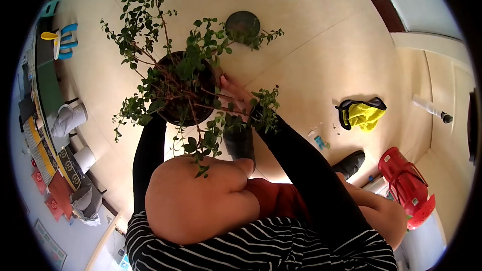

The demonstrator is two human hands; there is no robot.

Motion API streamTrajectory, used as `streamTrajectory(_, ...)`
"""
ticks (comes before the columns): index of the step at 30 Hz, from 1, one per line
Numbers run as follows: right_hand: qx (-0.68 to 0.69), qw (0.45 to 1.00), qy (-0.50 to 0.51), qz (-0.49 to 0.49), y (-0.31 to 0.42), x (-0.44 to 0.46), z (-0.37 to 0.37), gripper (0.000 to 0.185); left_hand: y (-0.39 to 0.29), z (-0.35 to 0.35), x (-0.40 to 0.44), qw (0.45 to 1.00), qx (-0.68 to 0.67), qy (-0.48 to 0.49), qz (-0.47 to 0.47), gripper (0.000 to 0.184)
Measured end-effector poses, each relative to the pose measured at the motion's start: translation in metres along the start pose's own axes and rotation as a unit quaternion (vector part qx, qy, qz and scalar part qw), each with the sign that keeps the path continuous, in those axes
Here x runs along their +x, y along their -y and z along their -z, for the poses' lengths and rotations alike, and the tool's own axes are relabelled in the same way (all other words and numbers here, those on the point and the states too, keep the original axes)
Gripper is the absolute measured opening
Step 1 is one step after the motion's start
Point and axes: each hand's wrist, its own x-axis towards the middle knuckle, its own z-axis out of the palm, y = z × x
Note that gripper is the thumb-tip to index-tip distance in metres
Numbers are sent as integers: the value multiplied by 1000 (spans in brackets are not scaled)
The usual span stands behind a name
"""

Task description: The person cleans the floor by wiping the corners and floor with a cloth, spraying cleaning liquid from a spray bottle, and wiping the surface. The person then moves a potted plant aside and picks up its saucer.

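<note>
A leafy potted plant [173, 90] in a dark round pot stands before my knees, its long branches spreading on all sides. Against the pot's right side is my right hand [235, 95], fingers stretched along the wall, partly covered by leaves. My left sleeve runs under the pot's near left side, and the left hand itself is hidden there. Whether the pot rests on the floor or is raised, I cannot tell. Beyond it to the right lies a dark round saucer-like disc [243, 24], with a branch hanging across its lower edge.
A yellow cloth with black edging [365, 114] lies on the tiled floor [306, 60] at right. Small blue scraps [320, 142] are near it. A red thermos-like jug [403, 180] stands beside my leg. White bins [75, 118] and a small blue-and-white stool [64, 41] are at left.
</note>
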Motion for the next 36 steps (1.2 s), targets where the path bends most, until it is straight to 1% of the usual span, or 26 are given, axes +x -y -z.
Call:
streamTrajectory(3,46,997,45,49,-8,-2,-2,54,-4,0,0,1000,-6,6,23,14)
streamTrajectory(4,67,992,73,72,-9,-5,-2,52,-4,2,0,1000,12,19,2,13)
streamTrajectory(6,111,974,162,113,-4,-14,-1,47,-4,7,0,998,38,37,-30,11)
streamTrajectory(9,188,915,354,56,60,-52,-20,43,-8,10,-1,998,40,29,-40,9)
streamTrajectory(11,194,943,270,12,61,-60,-30,44,6,0,-9,998,2,-12,-68,8)
streamTrajectory(12,173,978,118,-11,52,-63,-37,45,6,-4,-15,997,-4,-36,-69,8)
streamTrajectory(13,147,988,-38,-34,46,-67,-43,47,6,-8,-20,996,-11,-59,-70,7)
streamTrajectory(14,135,988,-76,-25,43,-73,-46,50,1,-12,-26,995,-6,-86,-58,6)
streamTrajectory(15,125,985,-114,-16,45,-82,-53,54,-2,-9,-28,995,16,-73,-59,5)
streamTrajectory(16,76,993,-83,18,41,-84,-47,56,-6,-6,-31,996,38,-60,-61,4)
streamTrajectory(18,-16,995,-31,96,34,-86,-35,62,-14,21,-28,988,119,43,-91,5)
streamTrajectory(19,65,994,-26,82,28,-72,-24,60,-13,26,-28,987,110,76,-86,5)
streamTrajectory(21,151,985,-2,81,40,-76,-25,60,-13,32,-29,984,105,124,-75,7)
streamTrajectory(23,162,981,28,104,79,-113,-50,60,-16,34,-30,981,105,149,-62,11)
streamTrajectory(26,294,953,56,44,106,-136,-45,56,-24,31,-25,978,113,171,-44,17)
streamTrajectory(29,221,969,-41,105,124,-146,-25,56,-32,22,-4,974,123,187,-30,24)
streamTrajectory(31,252,957,-133,56,142,-157,-7,56,-38,14,12,972,128,196,-21,29)
streamTrajectory(34,125,969,-125,173,140,-166,18,56,-44,12,25,968,137,209,-16,36)
streamTrajectory(35,18,971,-104,213,132,-165,50,55,-46,13,29,966,142,217,-13,38)
streamTrajectory(36,4,968,-111,223,127,-159,74,53,-48,14,32,964,146,224,-8,41)
